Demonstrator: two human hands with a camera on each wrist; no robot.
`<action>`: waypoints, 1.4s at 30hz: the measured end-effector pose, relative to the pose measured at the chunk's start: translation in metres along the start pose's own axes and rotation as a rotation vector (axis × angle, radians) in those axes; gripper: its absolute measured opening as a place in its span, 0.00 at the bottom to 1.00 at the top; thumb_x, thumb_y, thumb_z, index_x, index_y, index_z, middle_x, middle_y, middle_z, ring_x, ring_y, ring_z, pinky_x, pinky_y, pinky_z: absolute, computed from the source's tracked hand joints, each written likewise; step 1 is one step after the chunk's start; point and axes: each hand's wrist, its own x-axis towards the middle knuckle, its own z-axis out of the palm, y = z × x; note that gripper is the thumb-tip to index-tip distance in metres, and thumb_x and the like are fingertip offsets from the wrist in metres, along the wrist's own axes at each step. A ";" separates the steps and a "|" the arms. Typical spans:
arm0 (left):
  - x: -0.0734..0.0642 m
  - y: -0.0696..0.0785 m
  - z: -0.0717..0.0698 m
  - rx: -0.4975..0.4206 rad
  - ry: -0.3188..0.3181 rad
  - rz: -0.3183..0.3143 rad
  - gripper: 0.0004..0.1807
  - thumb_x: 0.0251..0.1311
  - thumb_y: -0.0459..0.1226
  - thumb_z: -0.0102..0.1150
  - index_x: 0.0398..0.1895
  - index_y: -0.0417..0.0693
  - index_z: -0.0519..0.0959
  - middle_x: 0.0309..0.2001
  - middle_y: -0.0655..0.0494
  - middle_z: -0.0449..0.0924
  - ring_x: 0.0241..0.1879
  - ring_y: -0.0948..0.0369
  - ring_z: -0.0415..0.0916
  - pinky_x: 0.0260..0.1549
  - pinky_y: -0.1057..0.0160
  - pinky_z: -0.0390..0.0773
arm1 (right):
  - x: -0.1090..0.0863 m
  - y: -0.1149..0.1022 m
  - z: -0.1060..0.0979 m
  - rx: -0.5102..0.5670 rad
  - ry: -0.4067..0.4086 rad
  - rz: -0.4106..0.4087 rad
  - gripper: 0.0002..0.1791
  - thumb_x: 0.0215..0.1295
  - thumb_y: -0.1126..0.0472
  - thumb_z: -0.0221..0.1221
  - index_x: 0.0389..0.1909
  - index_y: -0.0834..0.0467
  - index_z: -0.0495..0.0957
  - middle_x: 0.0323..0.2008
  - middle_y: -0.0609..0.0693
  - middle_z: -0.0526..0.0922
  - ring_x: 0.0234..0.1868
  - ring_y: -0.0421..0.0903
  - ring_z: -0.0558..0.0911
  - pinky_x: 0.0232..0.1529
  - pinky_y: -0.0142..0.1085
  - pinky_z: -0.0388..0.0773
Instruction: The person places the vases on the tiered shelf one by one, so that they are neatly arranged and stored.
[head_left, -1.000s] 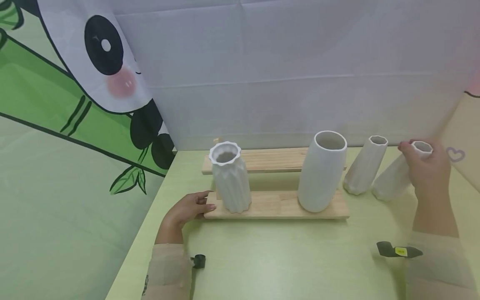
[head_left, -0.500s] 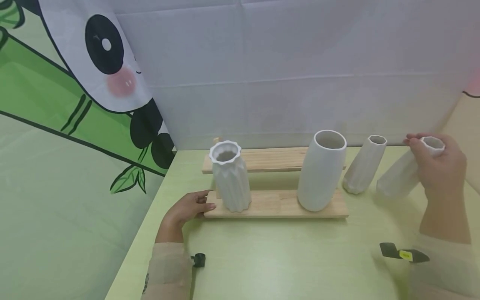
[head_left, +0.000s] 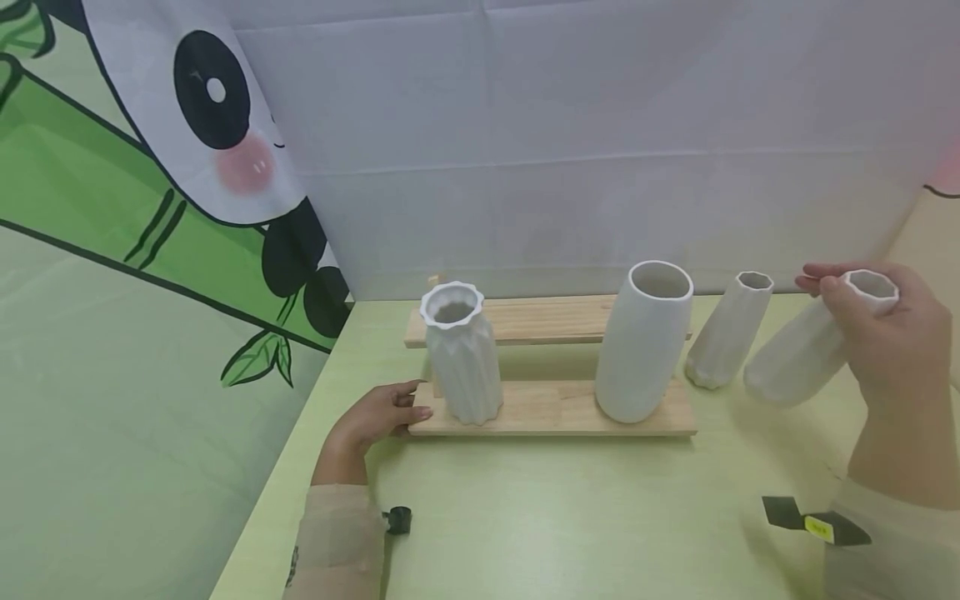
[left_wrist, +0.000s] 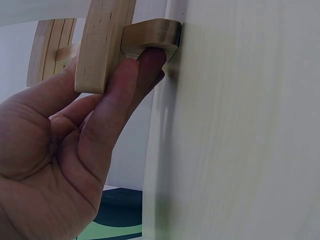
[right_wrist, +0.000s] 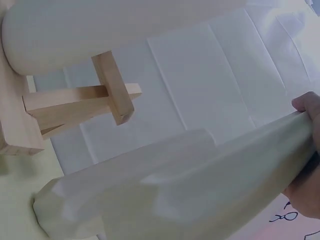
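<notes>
My right hand (head_left: 900, 342) grips a white faceted vase (head_left: 798, 354) round its narrow neck and holds it tilted, its base toward the left. Beside it a similar narrow faceted vase (head_left: 729, 332) stands on the table. My left hand (head_left: 378, 414) pinches the left end of the front board of a two-step wooden shelf (head_left: 547, 408), thumb on top and fingers underneath. On that board stand a white fluted vase (head_left: 465, 358) with a scalloped rim, near my left hand, and a tall smooth white vase (head_left: 645, 346) at the right.
The shelf's higher rear board (head_left: 547, 319) runs behind the front one, with a gap between. A pale cloth wall (head_left: 562, 167) closes off the back, and a panda-print cloth (head_left: 150, 333) hangs on the left. The pale yellow table (head_left: 555, 508) extends in front of the shelf.
My right hand has moved right with the faceted vase and lifted it, tilting its base to the left. My left hand and the shelf have stayed in place.
</notes>
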 end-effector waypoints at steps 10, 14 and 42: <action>-0.001 0.001 0.000 0.009 0.002 -0.002 0.45 0.56 0.46 0.70 0.75 0.46 0.60 0.65 0.45 0.74 0.53 0.57 0.81 0.56 0.53 0.78 | -0.013 -0.012 0.008 0.024 -0.074 -0.059 0.14 0.62 0.67 0.65 0.47 0.67 0.79 0.39 0.48 0.90 0.43 0.39 0.86 0.40 0.21 0.77; -0.002 0.003 0.000 0.021 0.004 0.000 0.45 0.56 0.47 0.70 0.75 0.46 0.60 0.65 0.44 0.74 0.53 0.57 0.81 0.56 0.52 0.77 | -0.016 -0.014 0.008 0.038 -0.117 -0.091 0.13 0.63 0.69 0.64 0.47 0.70 0.78 0.38 0.49 0.90 0.42 0.40 0.87 0.41 0.23 0.76; 0.000 0.000 0.001 0.000 -0.005 0.012 0.44 0.56 0.46 0.70 0.74 0.47 0.61 0.64 0.45 0.75 0.53 0.57 0.81 0.56 0.53 0.77 | -0.038 -0.026 0.034 0.241 -0.557 -0.332 0.13 0.63 0.85 0.46 0.49 0.83 0.68 0.50 0.65 0.84 0.54 0.53 0.83 0.65 0.32 0.68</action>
